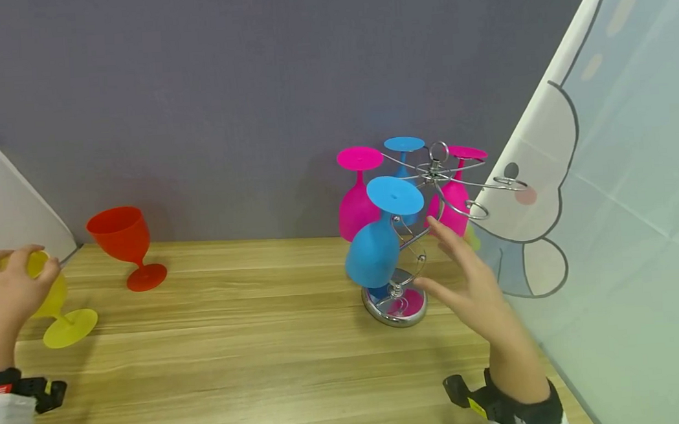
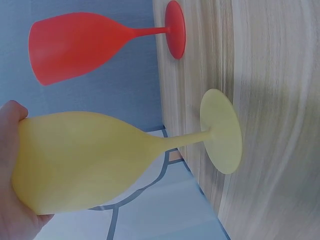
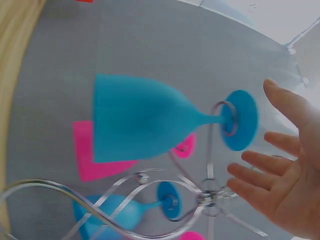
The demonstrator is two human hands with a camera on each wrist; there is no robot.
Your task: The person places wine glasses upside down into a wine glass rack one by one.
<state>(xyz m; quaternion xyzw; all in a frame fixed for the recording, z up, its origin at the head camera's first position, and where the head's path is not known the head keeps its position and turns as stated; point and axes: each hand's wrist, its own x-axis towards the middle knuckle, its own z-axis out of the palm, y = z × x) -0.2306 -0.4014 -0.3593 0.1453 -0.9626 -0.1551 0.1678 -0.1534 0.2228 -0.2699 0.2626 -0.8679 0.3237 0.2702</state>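
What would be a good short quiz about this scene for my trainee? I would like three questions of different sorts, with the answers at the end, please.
1. How many goblets hang upside down on the metal rack?

2. Which colour is the goblet that the left hand grips?
A) red
B) yellow
C) blue

3. True or false: the right hand holds nothing.

Key:
1. Four: two pink goblets and two blue goblets.
2. B: it grips the yellow goblet by the bowl.
3. True: its fingers are spread, with no goblet between them.
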